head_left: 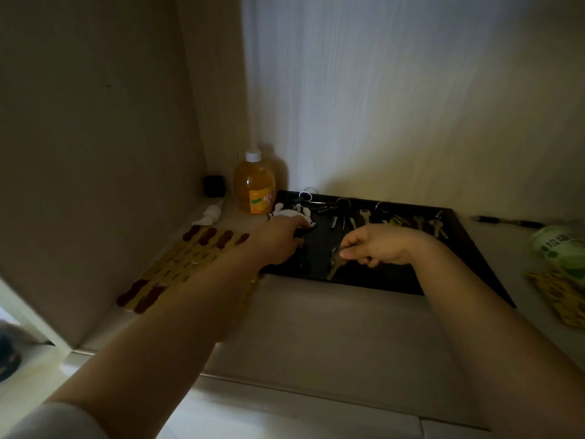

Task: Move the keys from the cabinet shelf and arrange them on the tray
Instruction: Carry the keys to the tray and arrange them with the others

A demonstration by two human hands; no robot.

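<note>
A person's right hand [376, 245] reaches into a dim cabinet, thumb and curled fingers pinching a brass-coloured key [336, 264] by its head. The flat, toothed blade hangs below and left of the fingertips, its tip over the near edge of a black rectangular tray [468, 248].

The left hand [280, 240] lies palm down on the tray's left end, fingers bent over a keychain charm [296, 217], a blocky white and black piece with a pixelled outline. In this poor light it seems to be gripping the charm, though the hold is partly hidden.

Along the tray's far side lies a row of keys [395, 218], slim metal blades, some silver and some dull gold, several on round wire rings. The tray is smooth and dark and rests on a pale cabinet shelf [316, 327].

Behind the left hand stands a clear plastic bottle [254, 185] of orange liquid with a white cap. Left of the tray lies a flat yellowish mat [177, 264] studded with dark red peanut-shaped bumps. At far right sit a green and white packet [560, 251] and a thin dark pen [506, 221].
</note>
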